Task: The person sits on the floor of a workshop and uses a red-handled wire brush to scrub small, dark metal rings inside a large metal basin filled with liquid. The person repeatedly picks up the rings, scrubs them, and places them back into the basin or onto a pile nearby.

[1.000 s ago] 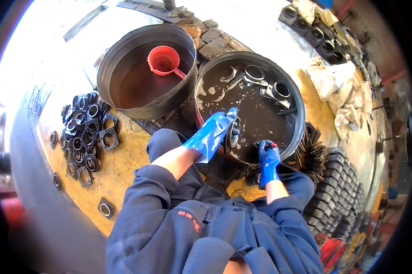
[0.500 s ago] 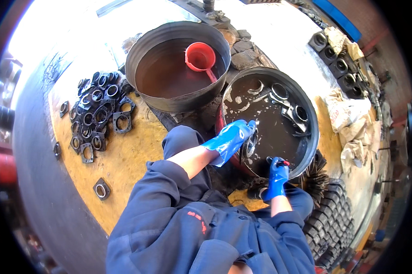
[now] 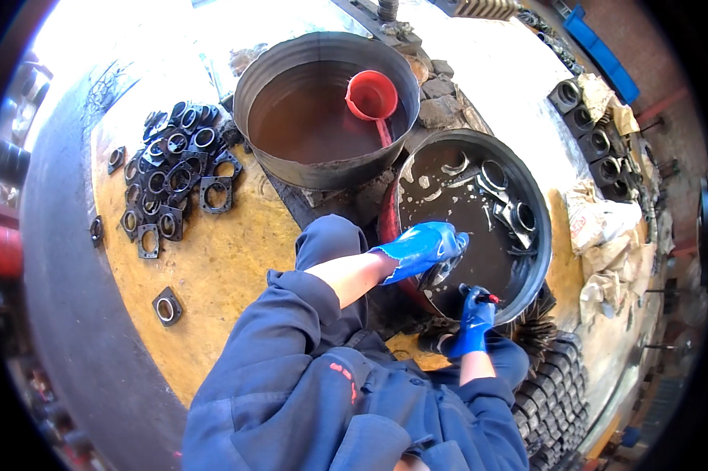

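My left hand (image 3: 432, 247), in a blue rubber glove, grips a dark metal ring part (image 3: 443, 272) at the near left rim of a drum of murky liquid (image 3: 540, 206). The hand hides much of that part. At the drum's near edge my right hand (image 3: 476, 314), gloved alike, is closed on a slim tool with a red end (image 3: 492, 298); its working end is hidden. Several metal ring parts, among them a square flange with a round hole (image 3: 520, 217), stick out of the liquid at the drum's right side.
A wider metal tub (image 3: 248, 118) of brown water with a red dipper (image 3: 372, 94) stands beyond. Black flanges (image 3: 173, 177) are heaped on the yellowish floor at left, with a single flange (image 3: 166, 307) nearer me. Stacked dark blocks (image 3: 556, 392) and crumpled sacks (image 3: 605, 235) lie at right.
My left hand has shifted slightly right and down with the ring part, its fingers now curled over it. My right hand stays near the rim. The whole view has turned a little.
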Motion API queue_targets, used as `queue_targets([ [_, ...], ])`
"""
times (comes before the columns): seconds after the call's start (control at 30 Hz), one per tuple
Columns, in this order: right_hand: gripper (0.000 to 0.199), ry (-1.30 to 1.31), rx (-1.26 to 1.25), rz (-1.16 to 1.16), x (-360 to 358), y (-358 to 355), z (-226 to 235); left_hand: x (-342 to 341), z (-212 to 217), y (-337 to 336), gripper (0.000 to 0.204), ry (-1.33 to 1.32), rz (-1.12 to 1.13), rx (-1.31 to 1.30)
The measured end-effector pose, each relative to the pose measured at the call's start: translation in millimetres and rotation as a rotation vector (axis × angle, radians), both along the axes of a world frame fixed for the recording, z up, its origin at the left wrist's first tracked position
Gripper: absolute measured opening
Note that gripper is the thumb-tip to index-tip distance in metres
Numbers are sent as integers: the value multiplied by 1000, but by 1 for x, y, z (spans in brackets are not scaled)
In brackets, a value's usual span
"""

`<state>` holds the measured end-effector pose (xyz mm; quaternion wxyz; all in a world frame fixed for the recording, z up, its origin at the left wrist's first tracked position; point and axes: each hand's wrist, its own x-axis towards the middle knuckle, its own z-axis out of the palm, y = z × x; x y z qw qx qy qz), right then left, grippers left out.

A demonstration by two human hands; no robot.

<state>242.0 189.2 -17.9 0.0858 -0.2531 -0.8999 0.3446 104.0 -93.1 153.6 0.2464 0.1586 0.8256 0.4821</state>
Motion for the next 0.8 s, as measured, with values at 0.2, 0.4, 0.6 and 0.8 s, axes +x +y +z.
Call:
queue_targets([
  [0.2,30,-31,42,-13,2,-5,9,-5,4,4,60,-67,-120,-71],
  [0.4,29,14,-73,10,-1,-1,3,-2,-14,14,55,41,-4,-6],
  [0.6,30,-28,-4,-30,3,8,-13,-8,-8,17,58,-87,-93,-109],
  [0.8,30,-53,107,-46,6,1,-9,-11,-16,21,59,-49,-73,-189],
])
